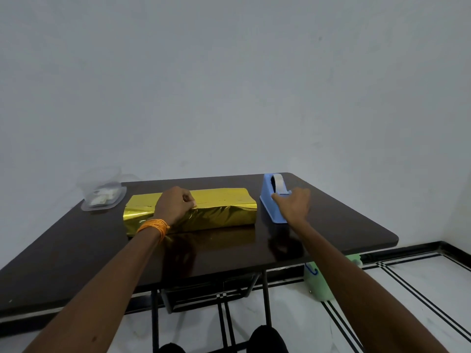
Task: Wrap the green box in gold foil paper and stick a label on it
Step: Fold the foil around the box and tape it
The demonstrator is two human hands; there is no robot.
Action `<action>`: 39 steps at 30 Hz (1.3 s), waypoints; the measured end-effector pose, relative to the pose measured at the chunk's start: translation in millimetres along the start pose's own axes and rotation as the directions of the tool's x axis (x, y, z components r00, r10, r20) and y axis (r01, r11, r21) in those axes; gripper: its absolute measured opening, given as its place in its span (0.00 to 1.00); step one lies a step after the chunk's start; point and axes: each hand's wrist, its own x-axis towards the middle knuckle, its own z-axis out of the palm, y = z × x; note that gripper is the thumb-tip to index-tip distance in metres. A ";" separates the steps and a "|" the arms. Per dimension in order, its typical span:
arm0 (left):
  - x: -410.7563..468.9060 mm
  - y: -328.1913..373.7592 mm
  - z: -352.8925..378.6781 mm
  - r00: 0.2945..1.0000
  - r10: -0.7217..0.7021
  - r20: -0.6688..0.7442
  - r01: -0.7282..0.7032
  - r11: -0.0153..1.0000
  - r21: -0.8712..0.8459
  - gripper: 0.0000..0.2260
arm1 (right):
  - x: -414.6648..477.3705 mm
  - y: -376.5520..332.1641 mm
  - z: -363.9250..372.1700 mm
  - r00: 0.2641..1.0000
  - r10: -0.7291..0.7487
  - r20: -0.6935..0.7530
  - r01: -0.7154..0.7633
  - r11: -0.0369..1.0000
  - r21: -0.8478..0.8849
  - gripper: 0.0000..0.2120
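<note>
The fingers point(187, 200) of the left hand point(173, 206) are curled, and the gold foil paper point(219, 215) is held between them and the thumb at the seam along the top front edge of the wrapped box point(224, 196); a small pale patch is seen at the fingertips, but what it is cannot be told. A band of orange thread point(154, 226) is worn on the left wrist, which lies over the near left part of the box. The right hand point(294, 205) is stretched out to the cutter end of a blue tape dispenser point(270, 205), and its fingertips point(276, 197) are laid against the dispenser's top; the hand is seen from the back, so it cannot be told whether anything is gripped. A roll of tape point(278, 180) is seated in the far end of the dispenser. The box is fully covered in foil, no green is shown, and it lies lengthwise on the far half of a dark brown table point(229, 261), just left of the dispenser. At the table's far left corner a clear plastic container point(102, 197) with white pieces inside is set, near the box but apart from it. Beneath the table's right side a pale green bag point(318, 286) is seen on a white tiled floor point(407, 289) marked with black lines.
</note>
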 end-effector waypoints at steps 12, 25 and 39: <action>1.2 -0.4 0.1 1.000 0.002 0.010 -0.002 1.000 0.004 0.05 | -8.4 -24.8 -11.6 0.989 -0.044 0.144 0.031 0.995 0.093 0.30; -0.9 2.3 1.2 1.000 0.007 -0.014 -0.007 1.000 0.013 0.05 | 23.3 -60.6 -30.1 0.815 0.364 0.451 -0.545 0.745 0.385 0.05; -0.2 -1.5 3.9 0.999 0.020 -0.027 -0.019 0.999 0.036 0.05 | -4.5 -42.6 -9.1 0.926 0.314 0.210 -0.376 0.712 0.593 0.10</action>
